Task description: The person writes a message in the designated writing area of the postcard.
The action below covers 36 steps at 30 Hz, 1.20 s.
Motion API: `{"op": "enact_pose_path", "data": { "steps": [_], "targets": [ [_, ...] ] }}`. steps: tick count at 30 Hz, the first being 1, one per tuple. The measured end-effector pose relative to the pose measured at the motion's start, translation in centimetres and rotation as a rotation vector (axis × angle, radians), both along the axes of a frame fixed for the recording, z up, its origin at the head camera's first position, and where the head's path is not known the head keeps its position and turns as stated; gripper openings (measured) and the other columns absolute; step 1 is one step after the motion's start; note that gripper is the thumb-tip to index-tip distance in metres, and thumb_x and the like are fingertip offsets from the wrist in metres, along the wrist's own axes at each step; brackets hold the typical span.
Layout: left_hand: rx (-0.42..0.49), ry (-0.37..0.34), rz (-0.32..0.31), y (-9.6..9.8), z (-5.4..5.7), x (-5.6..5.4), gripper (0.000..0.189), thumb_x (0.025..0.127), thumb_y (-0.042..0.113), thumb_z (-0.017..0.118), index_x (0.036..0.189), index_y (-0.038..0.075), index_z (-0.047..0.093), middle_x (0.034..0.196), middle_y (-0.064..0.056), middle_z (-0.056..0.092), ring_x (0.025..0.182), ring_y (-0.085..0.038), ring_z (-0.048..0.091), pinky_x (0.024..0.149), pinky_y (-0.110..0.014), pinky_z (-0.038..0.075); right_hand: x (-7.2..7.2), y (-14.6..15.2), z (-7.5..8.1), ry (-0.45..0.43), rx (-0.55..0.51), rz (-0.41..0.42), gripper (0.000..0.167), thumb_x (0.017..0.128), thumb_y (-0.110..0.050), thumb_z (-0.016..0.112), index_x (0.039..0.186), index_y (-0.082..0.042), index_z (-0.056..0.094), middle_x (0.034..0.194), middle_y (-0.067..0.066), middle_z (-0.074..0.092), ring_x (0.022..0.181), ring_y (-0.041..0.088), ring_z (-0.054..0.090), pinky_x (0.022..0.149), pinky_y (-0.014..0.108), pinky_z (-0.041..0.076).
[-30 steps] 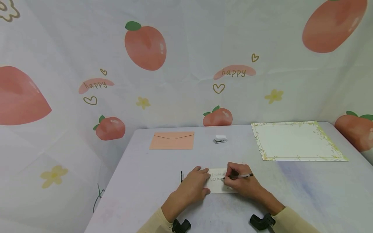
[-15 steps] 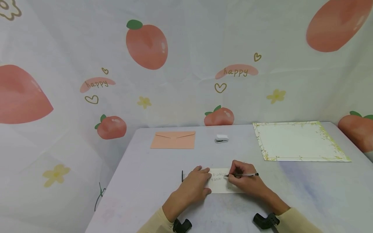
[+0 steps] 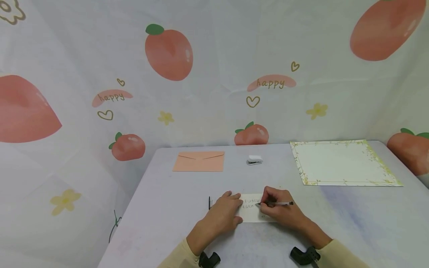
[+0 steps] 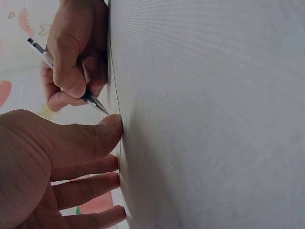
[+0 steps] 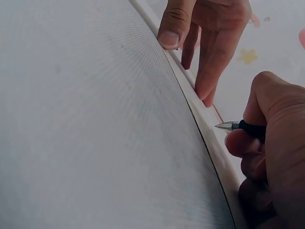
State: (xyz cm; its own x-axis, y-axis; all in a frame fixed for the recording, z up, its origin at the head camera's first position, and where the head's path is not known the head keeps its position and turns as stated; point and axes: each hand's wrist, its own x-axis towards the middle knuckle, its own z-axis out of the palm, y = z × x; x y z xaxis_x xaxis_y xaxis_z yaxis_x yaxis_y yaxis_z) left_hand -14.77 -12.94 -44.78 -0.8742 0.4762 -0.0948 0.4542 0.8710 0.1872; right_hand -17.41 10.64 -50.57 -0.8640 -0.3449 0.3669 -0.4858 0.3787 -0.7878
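Note:
A cream paper card (image 3: 251, 214) lies near the front of the table, with two lines of handwriting along its upper part. My right hand (image 3: 283, 208) pinches a black-and-clear pen (image 3: 281, 203), its tip at the writing. In the right wrist view the pen's tip (image 5: 226, 125) points at the paper's surface. The left hand (image 3: 223, 211) rests with spread, fairly straight fingers on the card's left side, hiding that end. From the left wrist view, the left thumb (image 4: 102, 136) presses at the card's near edge.
A black pen cap (image 3: 209, 203) is just left of the left hand. Farther back lie a peach envelope (image 3: 198, 161), a small white stapler (image 3: 254, 160) and a large floral-bordered sheet (image 3: 342, 162) at right. A printed cloth (image 3: 207, 100) hangs behind the table.
The right hand with the pen shifted slightly right and up, then a little back left and down over the card. The left hand stays in place on the card.

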Motion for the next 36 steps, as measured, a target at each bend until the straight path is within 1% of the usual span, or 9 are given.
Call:
{"op": "enact_pose_path", "data": {
  "steps": [6,10,15,24,29,36],
  "targets": [
    [0.003,0.002,-0.001,-0.03,-0.05,-0.03,0.054,0.092,0.026,0.090,0.140,0.008,0.074,0.155,-0.007,0.067,0.146,-0.036,0.061,0.120,-0.044,0.053,0.11,-0.12,0.27,0.004,0.026,0.002,0.031,0.082,0.004,0.077,0.084,-0.024,0.064,0.076,-0.018,0.066,0.071,0.001,0.057,0.061,0.021,0.046],
    [0.006,-0.002,0.003,-0.04,-0.10,-0.04,0.054,0.092,0.026,0.090,0.140,0.008,0.074,0.155,-0.007,0.067,0.146,-0.036,0.060,0.120,-0.044,0.053,0.06,-0.12,0.33,-0.015,0.039,0.001,0.030,0.082,0.003,0.077,0.083,-0.023,0.063,0.075,-0.017,0.064,0.070,0.002,0.056,0.061,0.021,0.045],
    [0.006,-0.001,0.002,-0.05,-0.16,-0.07,0.053,0.092,0.026,0.090,0.139,0.008,0.075,0.155,-0.007,0.067,0.146,-0.036,0.061,0.119,-0.044,0.053,0.07,-0.04,0.41,-0.037,0.025,0.016,0.030,0.081,0.003,0.077,0.082,-0.024,0.064,0.074,-0.017,0.063,0.069,0.002,0.056,0.059,0.021,0.045],
    [0.002,0.001,0.000,0.00,-0.14,-0.07,0.053,0.093,0.026,0.089,0.139,0.007,0.075,0.155,-0.008,0.067,0.146,-0.036,0.061,0.120,-0.044,0.053,0.04,0.10,0.22,-0.006,0.004,0.042,0.032,0.078,0.005,0.077,0.080,-0.024,0.064,0.072,-0.017,0.061,0.067,0.001,0.053,0.057,0.020,0.042],
    [-0.004,0.005,-0.001,0.02,-0.11,-0.12,0.052,0.093,0.026,0.089,0.139,0.007,0.075,0.155,-0.007,0.067,0.146,-0.036,0.061,0.120,-0.044,0.053,0.08,0.04,0.30,-0.005,0.007,0.029,0.033,0.076,0.005,0.076,0.079,-0.025,0.062,0.070,-0.019,0.057,0.066,0.000,0.051,0.057,0.019,0.038],
    [-0.001,0.002,0.000,0.02,-0.14,-0.07,0.053,0.092,0.026,0.090,0.139,0.008,0.075,0.155,-0.007,0.066,0.146,-0.036,0.061,0.119,-0.043,0.054,0.13,0.04,0.53,-0.020,0.003,0.025,0.032,0.077,0.005,0.076,0.078,-0.023,0.061,0.070,-0.018,0.054,0.067,0.001,0.050,0.056,0.020,0.037]
  ]
}}
